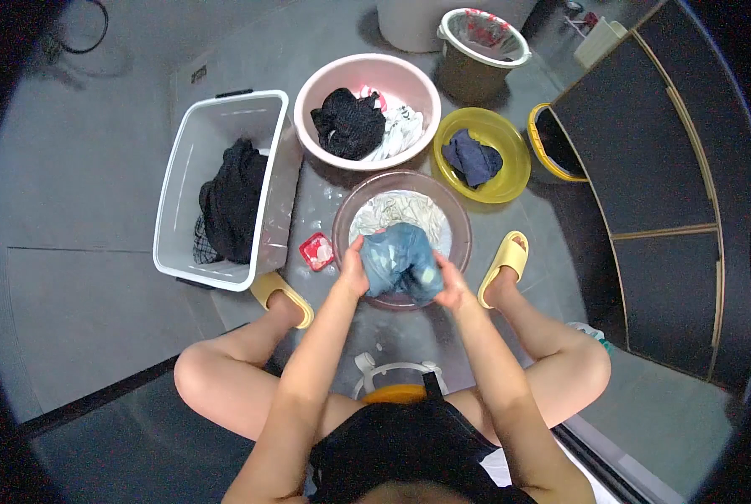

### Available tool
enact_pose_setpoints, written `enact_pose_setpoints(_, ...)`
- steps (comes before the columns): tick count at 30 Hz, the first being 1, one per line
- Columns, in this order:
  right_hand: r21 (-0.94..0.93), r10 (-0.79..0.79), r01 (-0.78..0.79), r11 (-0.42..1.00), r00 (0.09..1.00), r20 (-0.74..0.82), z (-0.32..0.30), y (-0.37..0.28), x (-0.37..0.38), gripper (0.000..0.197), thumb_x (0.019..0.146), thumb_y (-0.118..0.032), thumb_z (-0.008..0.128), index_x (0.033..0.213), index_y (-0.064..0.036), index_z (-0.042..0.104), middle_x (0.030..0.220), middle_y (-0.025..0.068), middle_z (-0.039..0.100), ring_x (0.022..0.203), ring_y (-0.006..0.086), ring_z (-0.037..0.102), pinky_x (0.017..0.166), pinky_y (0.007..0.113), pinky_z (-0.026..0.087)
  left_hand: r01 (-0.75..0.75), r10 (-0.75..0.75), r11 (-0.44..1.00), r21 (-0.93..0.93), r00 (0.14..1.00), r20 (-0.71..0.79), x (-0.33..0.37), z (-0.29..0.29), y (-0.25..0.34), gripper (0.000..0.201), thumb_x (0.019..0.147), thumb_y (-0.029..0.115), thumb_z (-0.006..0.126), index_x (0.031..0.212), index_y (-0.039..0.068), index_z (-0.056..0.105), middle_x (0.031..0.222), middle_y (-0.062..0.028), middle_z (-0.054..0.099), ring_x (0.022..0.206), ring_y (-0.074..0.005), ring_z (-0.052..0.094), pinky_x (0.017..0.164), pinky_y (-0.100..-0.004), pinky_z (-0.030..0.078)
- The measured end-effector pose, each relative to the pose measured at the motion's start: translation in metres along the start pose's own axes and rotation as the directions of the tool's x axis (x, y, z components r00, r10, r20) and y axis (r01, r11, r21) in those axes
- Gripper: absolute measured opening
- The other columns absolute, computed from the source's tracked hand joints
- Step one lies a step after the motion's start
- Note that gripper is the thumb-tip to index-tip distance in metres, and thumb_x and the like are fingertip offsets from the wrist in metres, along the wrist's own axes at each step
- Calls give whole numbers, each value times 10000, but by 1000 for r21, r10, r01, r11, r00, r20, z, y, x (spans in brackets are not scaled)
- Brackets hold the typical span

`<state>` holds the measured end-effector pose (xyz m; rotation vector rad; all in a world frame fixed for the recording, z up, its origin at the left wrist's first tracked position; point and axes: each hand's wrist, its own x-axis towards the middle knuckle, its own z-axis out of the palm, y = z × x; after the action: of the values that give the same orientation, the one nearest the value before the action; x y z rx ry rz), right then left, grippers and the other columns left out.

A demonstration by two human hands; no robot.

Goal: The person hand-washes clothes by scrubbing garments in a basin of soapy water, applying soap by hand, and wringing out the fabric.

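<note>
Your left hand (354, 270) and right hand (453, 286) gripped blue denim garment (388, 259) at sides; judged soft, water-heavy, best held by bunched folds.

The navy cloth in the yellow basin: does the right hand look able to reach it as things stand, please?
Probably yes, once freed: the right hand grips the blue garment, but the yellow basin is open and nothing seems to block the way to the navy cloth.
</note>
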<state>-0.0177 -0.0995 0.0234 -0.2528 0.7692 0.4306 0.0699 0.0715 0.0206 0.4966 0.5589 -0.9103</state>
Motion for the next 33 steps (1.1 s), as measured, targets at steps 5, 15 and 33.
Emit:
enact_pose_setpoints(5,-591,-372,173,788,899,-232,75,69,-22,406,904,-359,331,1159,-69,456,1076,68,554,983,225,524,845,373,399,-200,266,-36,979,943,202,-29,44,-14,448,900,373,291,1158,78,508,1160,-153,510,1025,-261,514,891,-304,364)
enact_pose_setpoints(15,-237,-198,196,952,980,14,27,50,-6,365,868,-409,358,1080,-156,514,1077,79,539,1019,255,504,864,415,401,-362,373,-274,891,814,445,-43,45,-66,354,886,275,358,1113,71,538,1263,-153,394,1178,-301,349,983,-354,259)
enact_pose_setpoints(33,-127,-363,342,931,900,-239,30,30,-4,360,893,-340,362,1039,-52,522,985,95,573,896,233,548,808,395,427,-410,447,-245,878,756,478,-29,54,-88,411,897,323,331,1190,75,479,1305,-183,332,1187,-330,331,992,-367,245)
